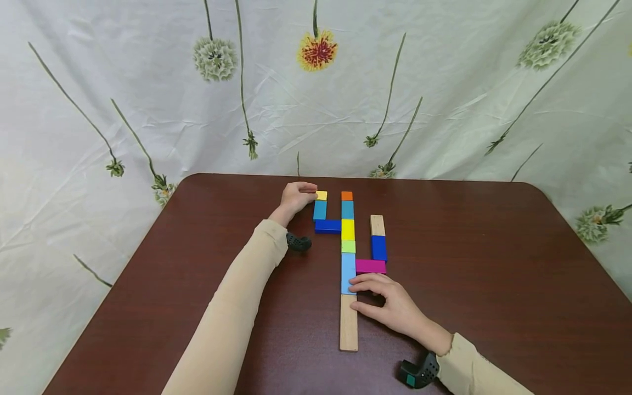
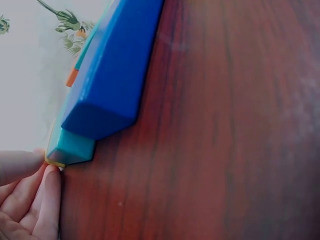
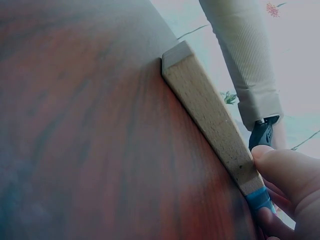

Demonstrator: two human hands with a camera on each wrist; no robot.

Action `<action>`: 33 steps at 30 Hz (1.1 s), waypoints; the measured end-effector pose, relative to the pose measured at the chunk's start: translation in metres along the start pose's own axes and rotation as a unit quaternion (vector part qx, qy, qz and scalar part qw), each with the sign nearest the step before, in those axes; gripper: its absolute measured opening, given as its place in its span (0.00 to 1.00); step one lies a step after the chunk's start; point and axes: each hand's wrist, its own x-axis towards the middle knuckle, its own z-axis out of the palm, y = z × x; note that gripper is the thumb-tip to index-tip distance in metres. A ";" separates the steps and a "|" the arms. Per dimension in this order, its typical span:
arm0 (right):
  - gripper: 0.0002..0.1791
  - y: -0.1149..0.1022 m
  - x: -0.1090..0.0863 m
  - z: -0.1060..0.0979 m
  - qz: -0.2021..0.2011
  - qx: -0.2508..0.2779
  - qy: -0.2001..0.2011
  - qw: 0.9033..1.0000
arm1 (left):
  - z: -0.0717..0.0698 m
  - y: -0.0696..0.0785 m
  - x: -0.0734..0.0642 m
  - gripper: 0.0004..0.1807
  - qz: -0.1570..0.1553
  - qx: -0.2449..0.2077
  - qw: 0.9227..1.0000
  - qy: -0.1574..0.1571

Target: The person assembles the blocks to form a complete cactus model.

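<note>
At the far end of the left column, my left hand (image 1: 295, 196) pinches a small yellow block (image 1: 321, 195) with thumb and fingertips. That block touches a teal block (image 1: 320, 210), and a dark blue block (image 1: 328, 226) lies crosswise just below. My right hand (image 1: 390, 304) rests at the central column with relaxed, spread fingers. Its fingertips touch the light blue block (image 1: 348, 273), while the thumb (image 3: 270, 157) lies on the plain wooden block (image 3: 210, 115) near where the two meet.
Further up the central column lie lime (image 1: 348, 246), yellow (image 1: 348, 229), teal (image 1: 348, 209) and orange (image 1: 346, 196) blocks. On its right, a magenta block (image 1: 370, 266) joins a blue (image 1: 379, 248) and a wooden one (image 1: 377, 225). A floral cloth (image 1: 444, 82) hangs behind the brown table (image 1: 494, 274).
</note>
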 end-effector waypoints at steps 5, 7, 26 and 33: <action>0.14 0.000 0.000 0.000 0.000 -0.001 0.001 1.000 | 0.001 -0.002 0.000 0.15 0.005 -0.002 1.000 -0.006; 0.14 0.000 0.000 0.000 0.000 -0.001 0.001 1.000 | 0.001 -0.003 0.000 0.16 0.003 -0.001 1.000 -0.007; 0.14 0.001 0.000 0.001 -0.001 -0.002 0.000 1.000 | 0.000 -0.005 -0.002 0.16 -0.001 -0.018 1.000 -0.005; 0.15 0.002 0.001 0.001 -0.006 -0.005 0.002 1.000 | 0.001 -0.006 -0.003 0.16 0.007 -0.024 1.000 0.000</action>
